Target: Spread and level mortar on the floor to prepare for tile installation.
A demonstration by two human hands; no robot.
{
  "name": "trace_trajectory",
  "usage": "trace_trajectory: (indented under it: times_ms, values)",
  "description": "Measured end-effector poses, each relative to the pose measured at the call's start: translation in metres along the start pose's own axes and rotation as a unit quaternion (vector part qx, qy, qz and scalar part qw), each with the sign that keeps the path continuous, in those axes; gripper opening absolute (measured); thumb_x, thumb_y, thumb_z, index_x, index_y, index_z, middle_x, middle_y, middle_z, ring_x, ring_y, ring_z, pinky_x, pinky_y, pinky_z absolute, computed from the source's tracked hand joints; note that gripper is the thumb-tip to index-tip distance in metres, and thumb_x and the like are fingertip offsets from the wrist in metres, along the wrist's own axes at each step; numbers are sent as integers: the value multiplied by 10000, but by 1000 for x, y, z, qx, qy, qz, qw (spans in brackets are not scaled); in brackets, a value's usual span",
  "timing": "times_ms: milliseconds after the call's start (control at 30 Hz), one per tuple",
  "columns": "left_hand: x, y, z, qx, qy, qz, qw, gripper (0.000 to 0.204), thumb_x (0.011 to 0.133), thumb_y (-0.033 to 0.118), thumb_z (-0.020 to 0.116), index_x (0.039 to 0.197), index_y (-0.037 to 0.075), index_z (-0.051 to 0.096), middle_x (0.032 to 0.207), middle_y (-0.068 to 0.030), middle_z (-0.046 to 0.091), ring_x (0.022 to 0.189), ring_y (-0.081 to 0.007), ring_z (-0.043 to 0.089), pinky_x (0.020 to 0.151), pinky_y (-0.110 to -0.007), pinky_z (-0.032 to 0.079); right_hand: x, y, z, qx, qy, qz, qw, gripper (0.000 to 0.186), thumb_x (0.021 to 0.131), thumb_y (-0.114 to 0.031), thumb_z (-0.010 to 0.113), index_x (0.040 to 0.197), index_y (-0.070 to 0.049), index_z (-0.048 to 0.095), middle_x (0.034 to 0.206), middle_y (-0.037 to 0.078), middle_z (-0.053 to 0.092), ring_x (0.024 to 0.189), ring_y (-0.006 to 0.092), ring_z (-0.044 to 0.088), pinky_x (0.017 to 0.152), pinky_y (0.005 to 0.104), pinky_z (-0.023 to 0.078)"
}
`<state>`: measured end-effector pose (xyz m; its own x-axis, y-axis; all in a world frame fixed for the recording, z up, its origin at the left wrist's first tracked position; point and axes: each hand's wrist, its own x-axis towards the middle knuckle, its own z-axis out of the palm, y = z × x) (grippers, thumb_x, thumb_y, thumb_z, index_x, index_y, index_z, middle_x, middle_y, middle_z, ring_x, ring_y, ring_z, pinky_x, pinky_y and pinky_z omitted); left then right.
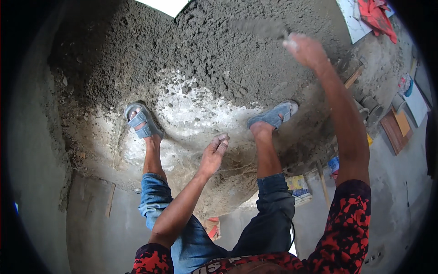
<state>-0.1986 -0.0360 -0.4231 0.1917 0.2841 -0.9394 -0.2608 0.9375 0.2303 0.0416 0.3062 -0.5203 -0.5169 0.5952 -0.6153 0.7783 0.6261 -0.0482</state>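
My right hand (pixel 306 49) is stretched out over the wet grey mortar (pixel 214 50), closed round the handle of a trowel. The trowel's blade (pixel 260 28) is smeared by motion and points left, low over or on the mortar; I cannot tell if it touches. Between my knees hangs my left hand (pixel 213 154), its dusty fingers curled together and no object visible in them. Below it lies pale, dusty ground, and the mortar's crumbly near edge is just beyond.
My sandalled feet, left (pixel 142 119) and right (pixel 273 115), stand at the mortar's edge. White tiles (pixel 353 23) with a red cloth (pixel 378 18) lie far right. Buckets (pixel 370 106), a brown tile (pixel 395 130) and wood strips (pixel 354 76) are at right. A wall (pixel 34 137) rises at left.
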Motion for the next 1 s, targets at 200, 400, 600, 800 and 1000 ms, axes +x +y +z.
trace_trajectory:
  times_ms: [200, 400, 600, 800, 1000]
  values:
    - [8, -6, 0, -21, -9, 10, 1000, 454, 946, 281, 495, 1291, -6, 423, 1257, -115, 520, 1149, -204, 483, 990, -314, 357, 26, 35, -18, -33, -26, -4, 999, 440, 919, -465, 399, 1124, -97, 526, 1049, 162, 609, 946, 342, 597, 792, 446, 490]
    - [6, -11, 0, -18, -9, 1, 1000, 461, 945, 278, 496, 1298, -6, 410, 1271, -135, 506, 1157, -214, 478, 994, -315, 351, 42, 64, -46, -28, 61, 64, 996, 476, 918, -468, 396, 1180, -95, 534, 1153, 167, 583, 1017, 364, 564, 839, 457, 458]
    - [5, -5, -4, -29, 7, 1, 1000, 425, 951, 262, 482, 1277, -6, 438, 1247, -123, 525, 1151, -196, 480, 990, -303, 352, 39, 39, -40, 7, -31, 36, 999, 518, 900, -530, 393, 1103, -80, 551, 1086, 189, 595, 998, 378, 563, 844, 476, 446]
    - [9, -10, 0, -33, 1, -4, 999, 429, 951, 265, 481, 1281, -4, 434, 1250, -124, 523, 1153, -191, 477, 990, -303, 353, 64, 119, -52, 16, 123, 87, 988, 564, 893, -551, 391, 1041, -36, 567, 1055, 208, 606, 1014, 407, 541, 860, 465, 426]
    - [5, -3, -5, -32, -5, -1, 999, 458, 948, 278, 490, 1304, 3, 401, 1273, -135, 502, 1159, -209, 474, 994, -317, 353, 14, 52, -27, 419, -12, 307, 855, 459, 935, -449, 392, 982, -19, 546, 836, 113, 621, 719, 231, 597, 627, 362, 496]
